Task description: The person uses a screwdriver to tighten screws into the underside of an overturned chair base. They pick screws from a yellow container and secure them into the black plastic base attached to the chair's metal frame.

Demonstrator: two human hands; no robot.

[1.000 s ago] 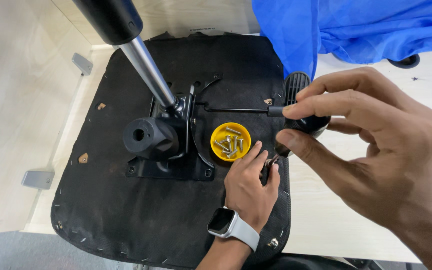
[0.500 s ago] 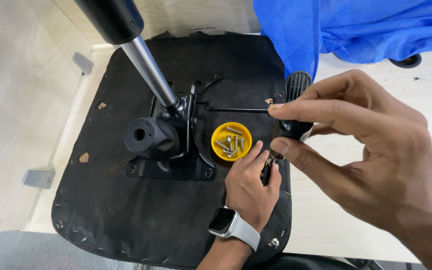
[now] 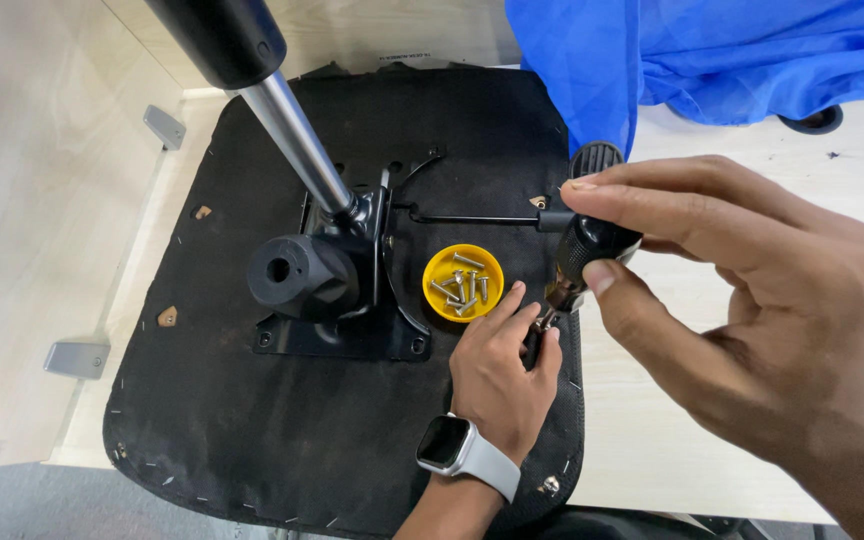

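Note:
A black upturned chair seat lies on a light table. My right hand grips the black handle of a screwdriver, held upright near the seat's right edge. My left hand, with a watch on the wrist, rests on the seat just below the tool's tip. Its fingers pinch the shaft or a screw there; the tip itself is hidden. A yellow cap with several silver screws sits left of the hands. The black metal mechanism with a chrome gas cylinder is bolted at the seat's middle.
A blue cloth lies at the top right, over the table edge. Two grey plastic pieces lie on the pale surface to the left. A thin black lever rod runs from the mechanism toward the right edge.
My right hand has shifted its fingers on the screwdriver handle, with the thumb moving lower. The left hand and seat have stayed in place.

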